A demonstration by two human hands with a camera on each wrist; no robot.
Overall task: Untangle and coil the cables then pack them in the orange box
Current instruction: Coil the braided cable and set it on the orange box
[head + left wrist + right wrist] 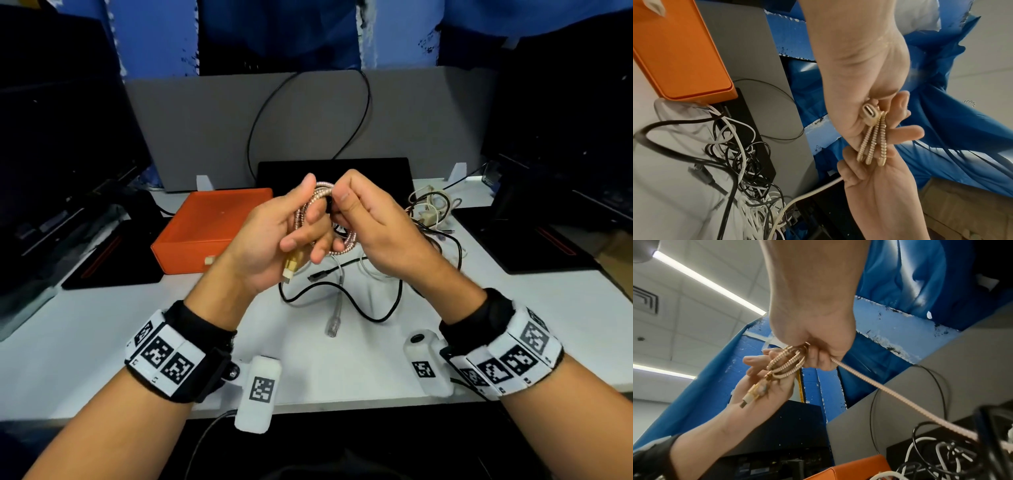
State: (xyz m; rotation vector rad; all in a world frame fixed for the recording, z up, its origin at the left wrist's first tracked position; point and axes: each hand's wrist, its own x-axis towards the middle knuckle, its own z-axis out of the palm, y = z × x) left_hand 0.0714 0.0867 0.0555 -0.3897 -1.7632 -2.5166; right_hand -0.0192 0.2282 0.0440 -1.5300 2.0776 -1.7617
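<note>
Hands meet above the middle of the white desk (102, 342), winding a rose-gold spring-wrapped cable (346, 245). Your left hand (274, 240) has its fingers half curled through several finished loops, with the gold plug hanging below the palm. Your right hand (373, 229) is closed over the top of the coil, thumb and forefinger pinching the strand being laid on.

The orange box (191, 253) sits open on the desk, left of your hands and a little farther away. I can see nothing inside it.

Risks from here, as I judge them:
- The cable's free tail runs down into the tangled pile of black and white cables (428, 219) on the right. Pulling hard could drag that whole pile along or tighten its knots.
- The left fingers hold the loops only loosely. The springy turns could pop open if the right hand lets go too soon.

What each view adds:
- The right wrist view shows the taut tail (890, 397) leaving your fist toward the pile, which the head view hides behind your hands.
- The left wrist view shows three strands lying side by side across the left fingers (906, 131), and the plug's open end.
- Only the head view shows a clear-tipped cable and a black plug lying loose on the desk below your hands.
</note>
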